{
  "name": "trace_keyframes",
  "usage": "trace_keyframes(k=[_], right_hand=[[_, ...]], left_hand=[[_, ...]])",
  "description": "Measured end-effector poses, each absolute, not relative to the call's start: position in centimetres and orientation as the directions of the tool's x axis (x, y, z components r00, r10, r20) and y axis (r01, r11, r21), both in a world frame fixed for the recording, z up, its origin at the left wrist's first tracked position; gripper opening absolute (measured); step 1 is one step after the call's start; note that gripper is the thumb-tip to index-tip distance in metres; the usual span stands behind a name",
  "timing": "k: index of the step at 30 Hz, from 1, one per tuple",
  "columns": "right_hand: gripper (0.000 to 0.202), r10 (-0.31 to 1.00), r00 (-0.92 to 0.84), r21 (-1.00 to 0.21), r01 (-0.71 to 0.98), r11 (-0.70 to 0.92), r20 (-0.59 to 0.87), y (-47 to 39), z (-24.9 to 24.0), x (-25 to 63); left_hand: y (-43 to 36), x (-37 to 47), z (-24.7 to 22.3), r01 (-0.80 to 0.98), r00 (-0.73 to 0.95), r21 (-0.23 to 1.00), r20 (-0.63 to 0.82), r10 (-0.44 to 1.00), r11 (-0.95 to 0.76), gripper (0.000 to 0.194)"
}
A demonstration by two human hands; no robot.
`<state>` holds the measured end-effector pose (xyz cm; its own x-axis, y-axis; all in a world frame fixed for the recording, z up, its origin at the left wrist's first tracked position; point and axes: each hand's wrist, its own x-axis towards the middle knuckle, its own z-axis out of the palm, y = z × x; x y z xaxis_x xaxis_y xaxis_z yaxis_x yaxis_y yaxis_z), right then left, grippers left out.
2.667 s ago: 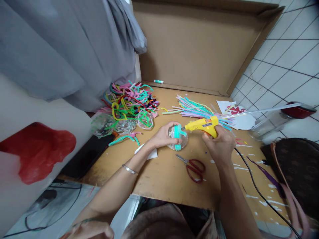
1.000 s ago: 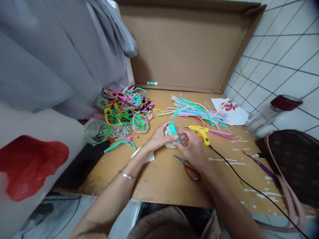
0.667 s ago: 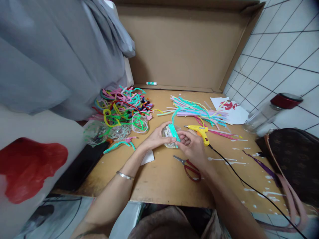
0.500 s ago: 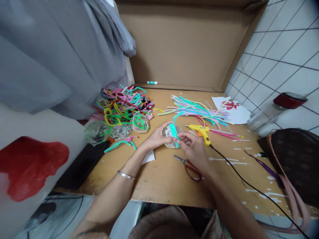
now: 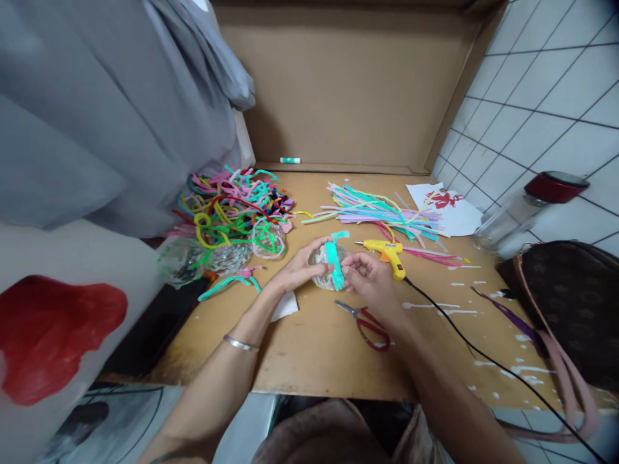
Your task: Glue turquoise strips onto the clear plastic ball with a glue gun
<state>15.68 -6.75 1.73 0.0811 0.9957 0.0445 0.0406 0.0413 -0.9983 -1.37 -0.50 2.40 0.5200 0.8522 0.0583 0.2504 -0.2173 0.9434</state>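
My left hand (image 5: 300,265) is closed around a clear, round plastic piece (image 5: 320,276), with the thumb across its near side. Turquoise pipe cleaner (image 5: 334,261) runs over the piece in a band, and a loose bent end sticks out at the top. The fingers of my right hand (image 5: 363,276) are pinched at the right side of that band, by its lower part; the exact contact is partly hidden. Just below lie red-handled scissors (image 5: 371,328). A yellow hot glue gun (image 5: 387,251) rests to the right of my right hand.
Tangled pipe cleaners (image 5: 232,206) are heaped at left beside clear plastic pieces (image 5: 181,260). Straight pipe cleaners (image 5: 382,212) lie behind the glue gun. A black cord (image 5: 454,328) crosses the right side, near a bottle (image 5: 527,209) and a brown bag (image 5: 565,309).
The loose turquoise end at the top has swung lower and now bends rightward. My right fingers have shifted slightly off the band's front toward its right edge. The view has moved a little.
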Motion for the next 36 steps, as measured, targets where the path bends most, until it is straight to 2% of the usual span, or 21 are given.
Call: trace_keyframes(k=[15,21,30,36], right_hand=[[0.017,0.993,0.119,-0.997,0.077,0.017,0.026,-7.0,2.0,14.9],[0.015,0.992,0.107,-0.986,0.161,0.042,0.060,-6.9,1.8,15.2],[0.016,0.980,0.163,-0.957,0.281,0.068,0.118,-6.8,1.4,14.9],[0.013,0.973,0.199,-0.928,0.371,0.037,0.119,-6.9,1.8,14.7]], left_hand=[[-0.8,-0.6,2.3,0.190,0.457,0.963,0.085,0.886,-0.190,0.070],[-0.8,-0.9,2.4,0.199,0.477,0.965,0.054,0.877,-0.168,0.074],[0.0,-1.6,1.1,0.162,0.542,0.965,0.086,0.836,-0.205,0.056],[-0.2,-1.5,1.4,0.174,0.551,0.959,0.094,0.829,-0.224,0.056]])
